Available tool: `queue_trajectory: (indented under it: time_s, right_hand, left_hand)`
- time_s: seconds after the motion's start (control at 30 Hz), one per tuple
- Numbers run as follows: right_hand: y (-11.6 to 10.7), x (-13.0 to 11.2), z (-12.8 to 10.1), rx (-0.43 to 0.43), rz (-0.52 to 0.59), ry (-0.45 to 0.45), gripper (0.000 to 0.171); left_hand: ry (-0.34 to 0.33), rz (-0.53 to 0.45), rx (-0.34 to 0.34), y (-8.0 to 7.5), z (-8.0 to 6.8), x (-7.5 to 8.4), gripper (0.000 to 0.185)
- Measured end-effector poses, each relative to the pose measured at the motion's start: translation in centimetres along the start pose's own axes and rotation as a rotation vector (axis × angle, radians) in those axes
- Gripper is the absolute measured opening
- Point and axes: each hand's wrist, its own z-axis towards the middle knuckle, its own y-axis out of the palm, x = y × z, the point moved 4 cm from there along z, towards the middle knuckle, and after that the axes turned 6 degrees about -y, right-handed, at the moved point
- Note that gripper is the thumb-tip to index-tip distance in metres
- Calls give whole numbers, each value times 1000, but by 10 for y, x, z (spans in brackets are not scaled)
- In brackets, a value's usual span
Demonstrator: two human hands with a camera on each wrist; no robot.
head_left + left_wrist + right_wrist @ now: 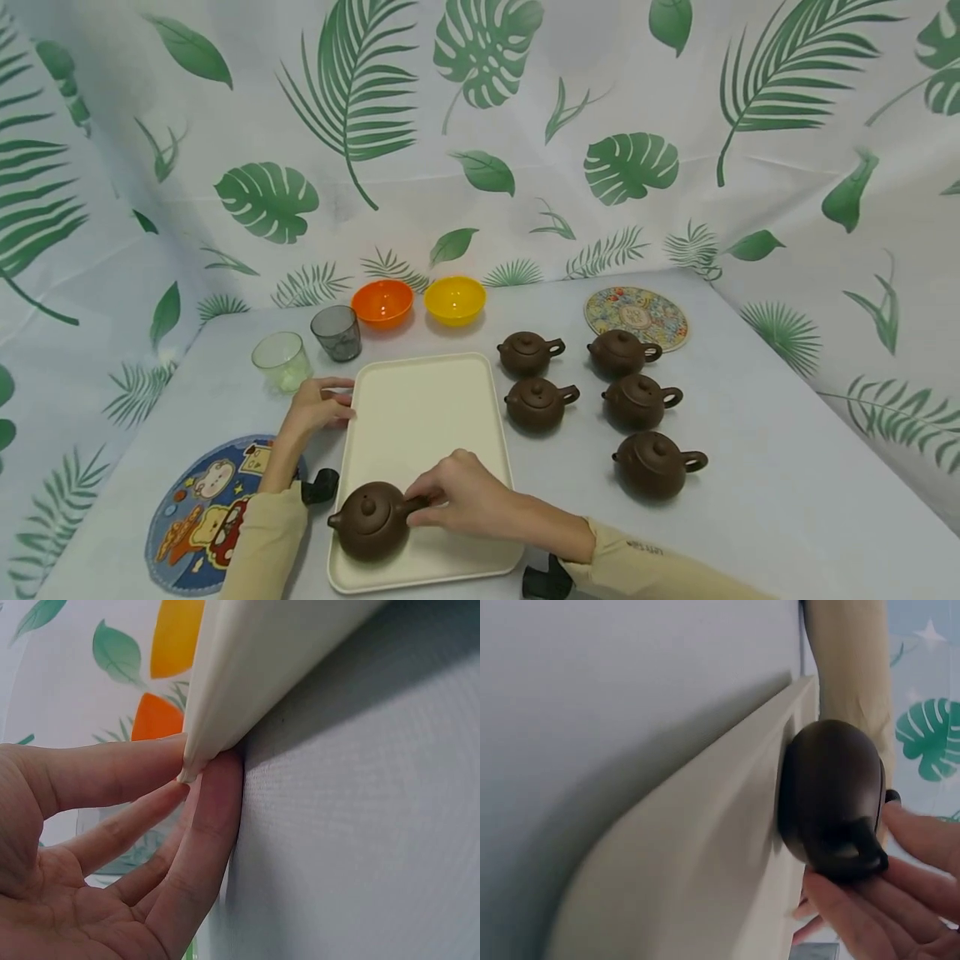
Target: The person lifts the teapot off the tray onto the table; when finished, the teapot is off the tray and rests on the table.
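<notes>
A dark brown teapot sits over the near left corner of a cream rectangular tray, its spout pointing left. My right hand pinches that teapot's handle from the right. In the right wrist view, fingers and thumb meet around the handle of the teapot, whose base is close against the tray surface. My left hand grips the tray's left rim. In the left wrist view, thumb and fingers of the left hand pinch the edge of the tray, with a finger beneath it.
Right of the tray stand several more brown teapots, with a round patterned mat behind them. Orange and yellow bowls, a grey glass and a greenish glass stand at the back left. A blue cartoon mat lies under the left forearm.
</notes>
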Motion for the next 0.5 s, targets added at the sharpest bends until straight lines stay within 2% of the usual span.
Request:
queue_trajectory:
  time_s: [0.13, 0.37, 0.5]
  right_hand:
    - [4, -1, 6, 17, -110, 1, 13]
    - [4, 0, 5, 66, -127, 1, 9]
    - [-5, 2, 0, 85, -82, -19, 10]
  left_hand:
    - [3, -12, -5, 0, -1, -1, 54]
    - [2, -12, -1, 0, -1, -1, 53]
    - [8, -18, -5, 0, -1, -1, 54]
